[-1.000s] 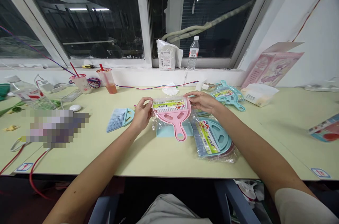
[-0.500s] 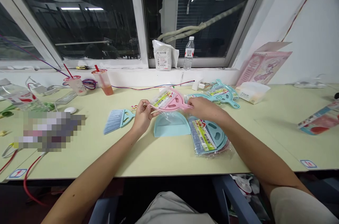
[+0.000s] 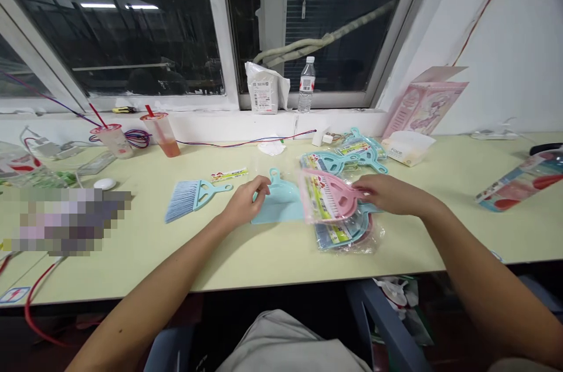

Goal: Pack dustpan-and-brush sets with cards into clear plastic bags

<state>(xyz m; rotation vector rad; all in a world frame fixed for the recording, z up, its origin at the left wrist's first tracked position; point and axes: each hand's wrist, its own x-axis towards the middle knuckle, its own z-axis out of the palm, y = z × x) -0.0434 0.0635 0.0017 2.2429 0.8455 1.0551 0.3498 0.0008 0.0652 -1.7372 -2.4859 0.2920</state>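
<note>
My right hand (image 3: 382, 191) grips the handle end of a pink dustpan-and-brush set (image 3: 336, 196) in a clear wrapper with a yellow-green label. This set hangs over packaged blue sets (image 3: 345, 234), partly hiding them. My left hand (image 3: 248, 200) is beside a loose light-blue dustpan (image 3: 281, 202), its fingers loosely bent and apart, holding nothing. Whether it touches the dustpan I cannot tell. To its left lies a small blue brush (image 3: 191, 199) with bristles facing left. Behind the brush is a printed label strip (image 3: 229, 175).
More wrapped blue sets (image 3: 360, 152) lie at the back, by a tissue pack (image 3: 409, 148) and a pink box (image 3: 428, 105). Drink cups (image 3: 162, 134) with straws and cables stand back left. A water bottle (image 3: 307, 85) is on the sill. A patterned pack (image 3: 519, 181) lies right.
My left hand has let go of the pink set. My right hand has carried it rightward and toward me, over the packaged blue sets. The view has shifted slightly.
</note>
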